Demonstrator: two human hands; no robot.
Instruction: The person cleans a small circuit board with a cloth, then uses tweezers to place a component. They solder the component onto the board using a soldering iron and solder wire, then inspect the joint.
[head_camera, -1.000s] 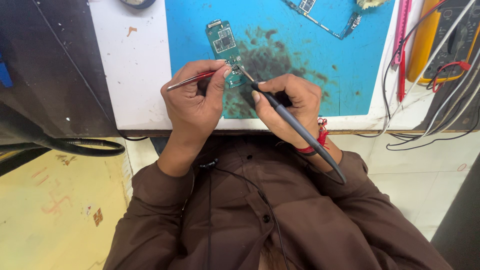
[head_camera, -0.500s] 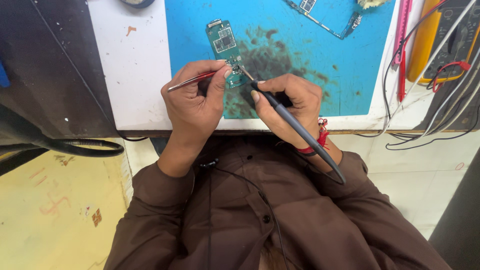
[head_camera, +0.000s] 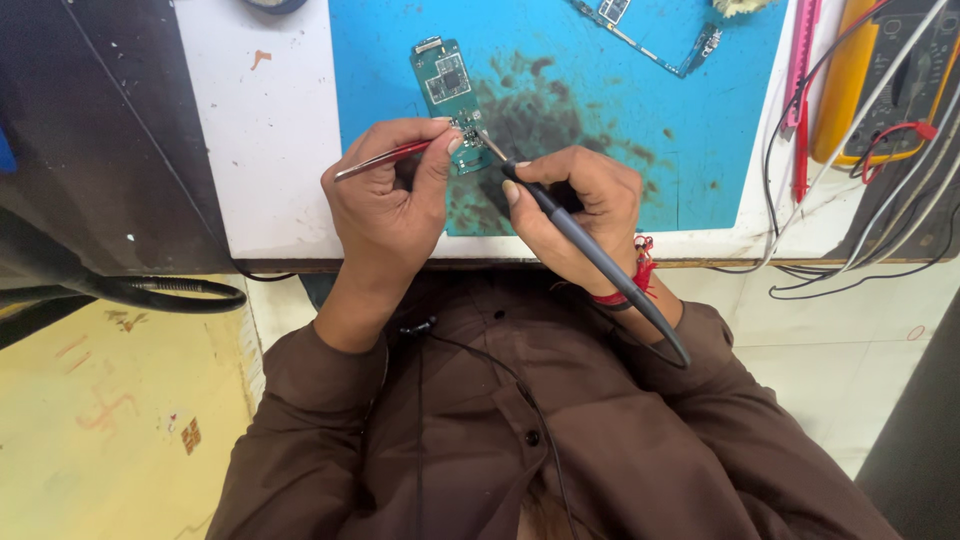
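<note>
A small green board (head_camera: 450, 95) is laid on the blue mat (head_camera: 620, 120). Thin red tweezers (head_camera: 385, 158) are pinched by the left hand (head_camera: 390, 200), a grey iron (head_camera: 590, 250) by the right hand (head_camera: 575, 205). Both tips should be kept steady at the board's near end.

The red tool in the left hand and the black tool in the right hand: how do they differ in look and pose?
The red tool is thin and short; the black tool is thicker and longer, with a cable trailing past the wrist. The red tool lies nearly flat, pointing right from the left hand; the black tool slants up-left from the right hand. Both tips meet at the lower end of the green circuit board on the blue mat.
</note>
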